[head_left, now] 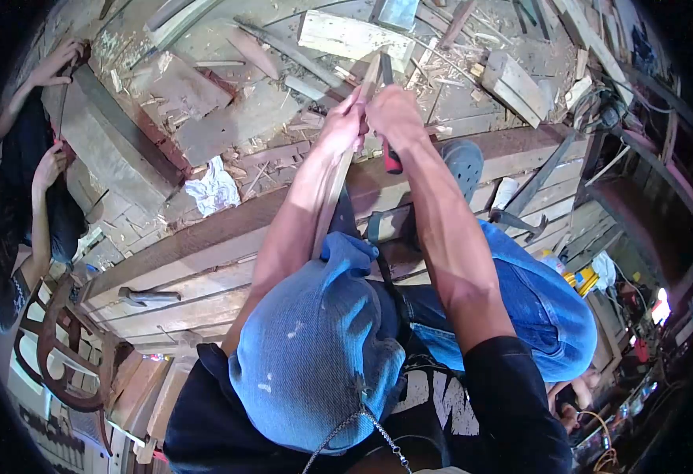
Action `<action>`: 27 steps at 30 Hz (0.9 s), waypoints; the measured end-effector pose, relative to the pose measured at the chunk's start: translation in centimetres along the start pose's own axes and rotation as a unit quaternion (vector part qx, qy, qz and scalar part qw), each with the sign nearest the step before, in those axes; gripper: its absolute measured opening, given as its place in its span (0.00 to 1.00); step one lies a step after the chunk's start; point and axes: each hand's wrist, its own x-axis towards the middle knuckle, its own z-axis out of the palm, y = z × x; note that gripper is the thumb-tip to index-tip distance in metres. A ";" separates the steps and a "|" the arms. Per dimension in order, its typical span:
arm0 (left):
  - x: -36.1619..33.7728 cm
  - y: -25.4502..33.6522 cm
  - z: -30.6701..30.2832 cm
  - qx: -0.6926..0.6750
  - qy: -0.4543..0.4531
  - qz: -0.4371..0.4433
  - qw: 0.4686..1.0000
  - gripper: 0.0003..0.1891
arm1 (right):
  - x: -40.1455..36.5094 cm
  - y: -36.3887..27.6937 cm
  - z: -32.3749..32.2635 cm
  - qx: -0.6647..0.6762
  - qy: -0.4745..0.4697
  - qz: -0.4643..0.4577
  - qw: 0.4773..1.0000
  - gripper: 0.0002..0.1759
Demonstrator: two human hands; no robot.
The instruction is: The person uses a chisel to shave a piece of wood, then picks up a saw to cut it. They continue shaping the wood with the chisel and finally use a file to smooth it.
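Observation:
My left hand (342, 126) is closed around a long, narrow wooden strip (334, 189). The strip runs from near my lap up past my fingers. Right beside it, my right hand (394, 114) is wrapped around a hand tool (393, 163). A dark end of the tool shows above my fist and a red and black end below it. My fingers cover its middle, so its exact kind cannot be made out. Both hands are close together over a bench littered with shavings.
A pale wood block (354, 38), another block (514, 87) and a white cloth (214, 186) lie on the bench. A hammer (524, 221) rests at right, a metal clamp-like piece (149, 297) at left. Another person's hands (50, 162) work at a curved timber (109, 134).

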 end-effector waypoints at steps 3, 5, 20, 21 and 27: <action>0.4 -0.2 0.1 0.042 0.022 0.032 0.998 0.26 | -2.0 -1.1 0.0 -0.040 0.080 -0.023 0.996 0.19; 0.5 -0.4 0.1 0.046 0.019 0.042 0.998 0.26 | -0.5 -0.3 0.6 -0.006 0.058 -0.019 0.998 0.19; 0.7 -0.1 -0.2 0.012 -0.009 0.017 1.000 0.25 | -0.1 -0.1 0.8 -0.039 0.075 -0.014 0.996 0.19; 0.7 -0.3 -0.3 -0.004 -0.015 0.010 1.000 0.25 | 0.6 0.1 1.0 -0.023 0.111 -0.017 0.993 0.18; 0.2 -0.5 -0.4 -0.015 -0.008 0.001 1.000 0.27 | 3.4 2.2 2.5 0.001 0.094 -0.053 0.994 0.19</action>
